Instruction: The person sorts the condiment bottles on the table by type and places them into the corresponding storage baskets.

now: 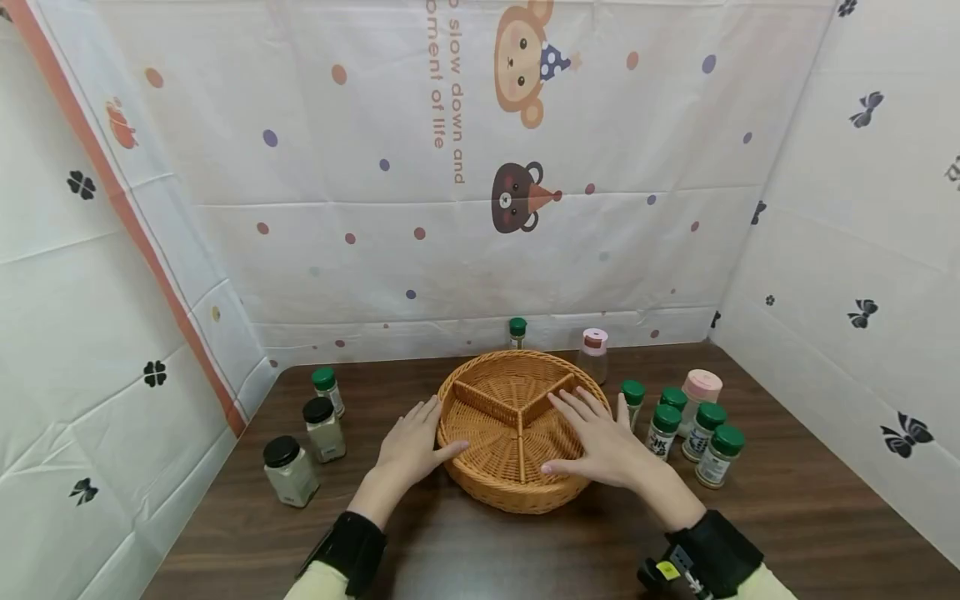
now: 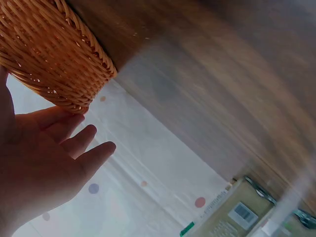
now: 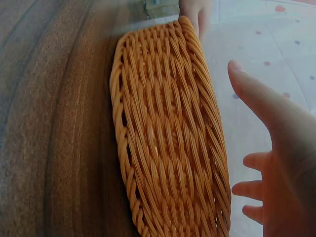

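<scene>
A round wicker basket (image 1: 517, 498) with three woven compartments stands on the brown table, and its compartments hold nothing. At its left rim is my left hand (image 1: 408, 446), thumb reaching over the edge and fingers extended along the outside. The left wrist view shows those fingertips right at the woven rim (image 2: 101, 79). My right hand (image 1: 603, 450) spreads its fingers over the basket's right side, overlapping the rim in the head view. In the right wrist view, the right thumb and fingers stand apart from the basket wall (image 3: 168, 128). Neither hand grips anything.
Two black-capped jars (image 1: 291, 473) and a green-capped jar (image 1: 327, 390) stand to the left. Several green-capped spice jars (image 1: 717, 458) and a pink-lidded jar (image 1: 702, 390) cluster right. Behind the basket are another green-capped jar (image 1: 517, 332) and a pink-capped bottle (image 1: 593, 354). Patterned cloth (image 1: 360, 275) surrounds the table.
</scene>
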Tool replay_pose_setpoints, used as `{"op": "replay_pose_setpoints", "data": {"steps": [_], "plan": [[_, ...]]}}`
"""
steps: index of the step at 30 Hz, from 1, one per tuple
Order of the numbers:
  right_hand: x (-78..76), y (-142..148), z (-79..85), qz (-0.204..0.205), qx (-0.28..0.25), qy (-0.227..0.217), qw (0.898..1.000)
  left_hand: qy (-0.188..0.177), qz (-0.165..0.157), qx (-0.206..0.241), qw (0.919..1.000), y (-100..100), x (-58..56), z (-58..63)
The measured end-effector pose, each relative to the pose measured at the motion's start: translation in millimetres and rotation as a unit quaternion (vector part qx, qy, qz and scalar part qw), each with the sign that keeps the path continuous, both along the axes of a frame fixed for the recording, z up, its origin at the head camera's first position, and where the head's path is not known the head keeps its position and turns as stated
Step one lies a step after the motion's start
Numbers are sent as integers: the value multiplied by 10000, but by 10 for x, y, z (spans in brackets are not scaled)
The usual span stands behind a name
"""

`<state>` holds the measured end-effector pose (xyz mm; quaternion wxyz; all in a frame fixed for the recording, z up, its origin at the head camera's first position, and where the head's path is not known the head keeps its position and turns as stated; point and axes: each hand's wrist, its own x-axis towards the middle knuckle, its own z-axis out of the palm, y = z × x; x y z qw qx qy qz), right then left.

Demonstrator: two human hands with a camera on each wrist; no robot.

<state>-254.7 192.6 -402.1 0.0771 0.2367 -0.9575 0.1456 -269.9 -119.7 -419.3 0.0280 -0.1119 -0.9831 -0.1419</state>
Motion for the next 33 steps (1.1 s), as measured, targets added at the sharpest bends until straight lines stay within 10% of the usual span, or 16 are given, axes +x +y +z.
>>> {"op": "replay_pose_setpoints", "data": {"steps": [18, 33], "plan": [[157, 93, 50, -167, -47, 198, 9997, 360, 57, -203, 9991, -147, 488, -43], [132, 158, 23, -219, -140, 216, 9994, 695, 282, -303, 9967, -152, 414, -77]]}}
